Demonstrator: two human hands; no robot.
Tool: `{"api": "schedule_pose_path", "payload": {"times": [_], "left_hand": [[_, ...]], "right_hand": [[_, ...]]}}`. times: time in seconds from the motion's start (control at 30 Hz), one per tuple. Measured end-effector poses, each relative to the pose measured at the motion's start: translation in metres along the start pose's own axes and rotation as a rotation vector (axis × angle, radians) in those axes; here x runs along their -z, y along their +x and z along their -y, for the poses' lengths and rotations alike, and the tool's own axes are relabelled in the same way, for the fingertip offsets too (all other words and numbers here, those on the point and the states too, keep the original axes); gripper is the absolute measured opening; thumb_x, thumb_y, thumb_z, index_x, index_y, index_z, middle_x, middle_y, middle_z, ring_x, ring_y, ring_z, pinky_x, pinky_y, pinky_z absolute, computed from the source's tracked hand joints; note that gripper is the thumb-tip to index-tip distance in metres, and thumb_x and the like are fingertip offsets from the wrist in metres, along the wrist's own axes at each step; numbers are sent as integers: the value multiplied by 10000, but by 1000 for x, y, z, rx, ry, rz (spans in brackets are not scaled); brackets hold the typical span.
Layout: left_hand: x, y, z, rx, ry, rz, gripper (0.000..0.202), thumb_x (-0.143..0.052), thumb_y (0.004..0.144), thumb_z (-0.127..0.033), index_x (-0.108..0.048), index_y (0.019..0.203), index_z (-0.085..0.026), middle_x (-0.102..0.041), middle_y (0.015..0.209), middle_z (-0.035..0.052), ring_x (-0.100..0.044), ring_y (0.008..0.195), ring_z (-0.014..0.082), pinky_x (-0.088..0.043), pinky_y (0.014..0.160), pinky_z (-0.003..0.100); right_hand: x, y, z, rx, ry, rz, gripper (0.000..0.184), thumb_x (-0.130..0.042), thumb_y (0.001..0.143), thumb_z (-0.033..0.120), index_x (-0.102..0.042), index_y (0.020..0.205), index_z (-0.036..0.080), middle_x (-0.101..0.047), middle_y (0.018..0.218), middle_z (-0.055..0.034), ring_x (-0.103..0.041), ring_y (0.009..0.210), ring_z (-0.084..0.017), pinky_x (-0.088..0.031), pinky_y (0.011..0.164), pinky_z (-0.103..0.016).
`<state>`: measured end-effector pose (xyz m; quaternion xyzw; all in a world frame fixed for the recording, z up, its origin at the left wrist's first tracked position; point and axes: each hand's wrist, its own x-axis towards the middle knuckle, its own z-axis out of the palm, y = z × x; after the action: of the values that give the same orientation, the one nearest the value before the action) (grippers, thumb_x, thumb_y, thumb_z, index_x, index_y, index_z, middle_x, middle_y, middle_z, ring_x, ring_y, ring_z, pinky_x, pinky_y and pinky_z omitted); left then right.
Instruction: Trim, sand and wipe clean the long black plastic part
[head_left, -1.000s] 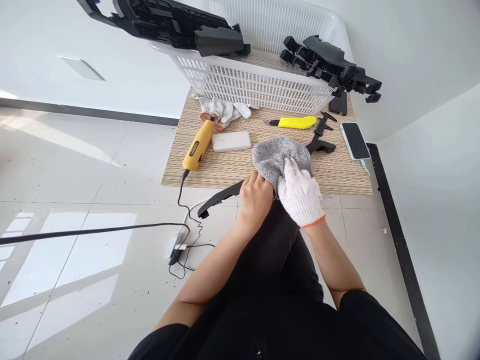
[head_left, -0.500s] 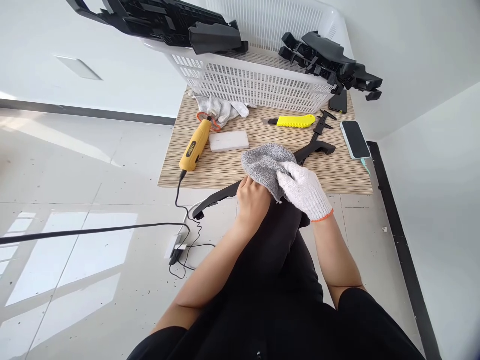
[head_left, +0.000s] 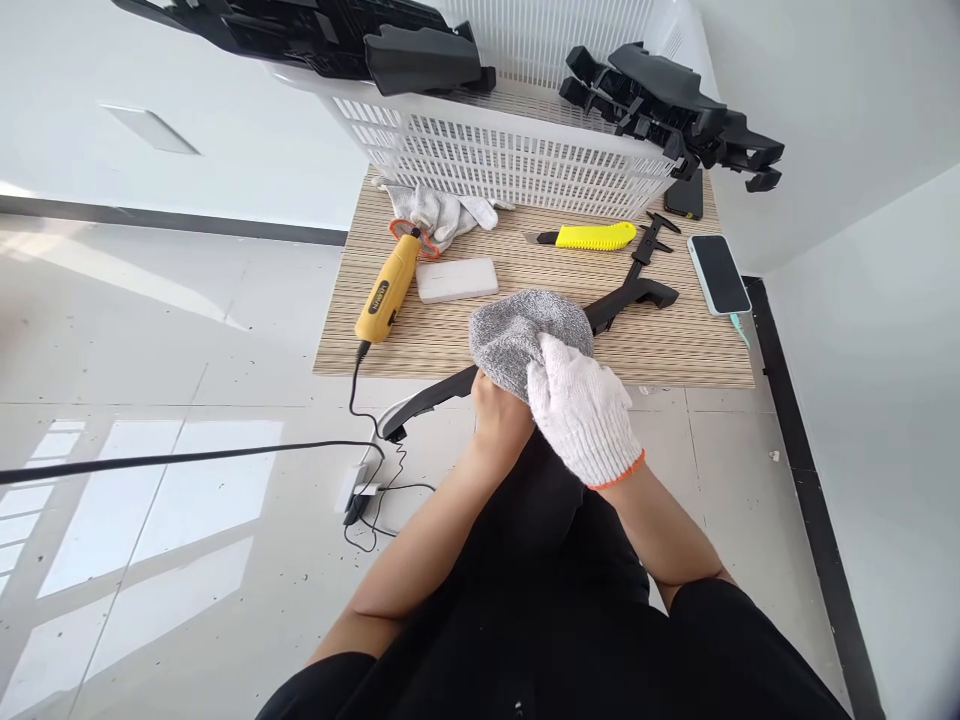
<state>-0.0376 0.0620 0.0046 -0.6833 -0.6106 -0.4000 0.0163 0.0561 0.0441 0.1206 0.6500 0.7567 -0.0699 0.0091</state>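
My bare left hand (head_left: 499, 415) grips a long black plastic part (head_left: 424, 402) that runs from the floor side up across the mat to its far end (head_left: 637, 294). My right hand (head_left: 581, 412), in a white knit glove with an orange cuff, presses a grey cloth (head_left: 521, 335) onto the middle of that part, fingers closed on the cloth. The cloth hides the part's middle and most of my left fingers.
On the striped mat (head_left: 675, 345) lie a yellow rotary tool (head_left: 386, 288) with cord, a white block (head_left: 457, 280), a yellow utility knife (head_left: 589, 237), black calipers (head_left: 651, 238), a spare glove (head_left: 442, 212) and a phone (head_left: 718, 274). Behind stands a white basket (head_left: 517, 160) bearing black plastic parts (head_left: 675, 110).
My gloved right hand has slid the grey cloth leftward along the black part, towards my left hand. The left hand keeps its hold.
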Motion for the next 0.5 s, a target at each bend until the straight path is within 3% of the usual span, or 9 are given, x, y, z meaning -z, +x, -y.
{"api": "schedule_pose_path", "payload": {"times": [0.1,0.2,0.4,0.5], "left_hand": [[1,-1,-1,12,-25,-3,216,-518,757,-154,-457,560,-216,-552,551,31,-487,550,163,-363,586,301],[2,-1,-1,25,-79,14,237,-499,748,-143,-396,549,-221,-491,520,18,-439,526,156,-361,599,311],[6,1,-1,-2,-171,5,269,-478,732,-104,-336,527,-205,-413,497,-16,-339,493,115,-328,562,288],[2,-3,1,43,-168,55,278,-493,744,-109,-340,533,-205,-410,519,-18,-369,522,120,-367,581,302]], "right_hand": [[1,4,10,-41,-132,29,440,-216,1068,312,-549,1296,135,-714,932,-126,-707,752,-244,-485,609,-310],[6,8,19,-71,-188,31,428,-196,1060,287,-583,1125,117,-663,804,-120,-695,708,-258,-463,568,-305],[24,15,31,-96,-60,95,462,-225,1037,286,-641,1105,98,-696,858,-205,-716,802,-329,-545,629,-412],[28,18,35,-107,45,129,456,-273,1016,283,-663,1155,91,-719,907,-234,-714,877,-362,-567,706,-503]]}}
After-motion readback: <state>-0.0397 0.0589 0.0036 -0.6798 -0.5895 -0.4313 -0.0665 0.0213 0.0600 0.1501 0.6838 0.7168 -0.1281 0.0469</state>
